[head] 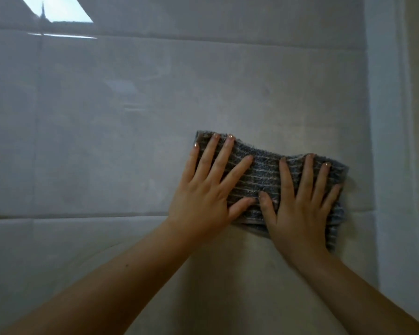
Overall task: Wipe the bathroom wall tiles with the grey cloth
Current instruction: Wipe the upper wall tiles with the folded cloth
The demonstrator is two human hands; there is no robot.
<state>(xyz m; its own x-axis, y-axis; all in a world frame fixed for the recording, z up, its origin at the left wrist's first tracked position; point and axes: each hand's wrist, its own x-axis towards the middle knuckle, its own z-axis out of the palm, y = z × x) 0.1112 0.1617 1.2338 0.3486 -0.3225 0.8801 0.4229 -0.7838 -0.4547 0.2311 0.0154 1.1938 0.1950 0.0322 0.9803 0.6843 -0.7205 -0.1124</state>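
**Both palms flat on the cloth, low on the wall's right side**

We face the wall tiles, large pale grey panels with a dull sheen that fill nearly the whole view. A pale vertical strip runs down the wall's right edge, and a horizontal grout line crosses the lower part of the wall. In the wall's top left corner sits a bright reflection of light.

The grey cloth, ribbed with thin pale stripes and folded into a long band, lies flat against the tiles near the wall's right edge, just left of the strip. Its lower edge reaches down to about the level of the grout line.

We press it there with both hands. Our left hand covers the cloth's left end, fingers straight and spread, the thumb pointing towards the middle. Our right hand covers the right end the same way, palm flat, fingers fanned upward. The two thumbs nearly meet over the cloth's lower middle. Neither hand curls round the fabric.
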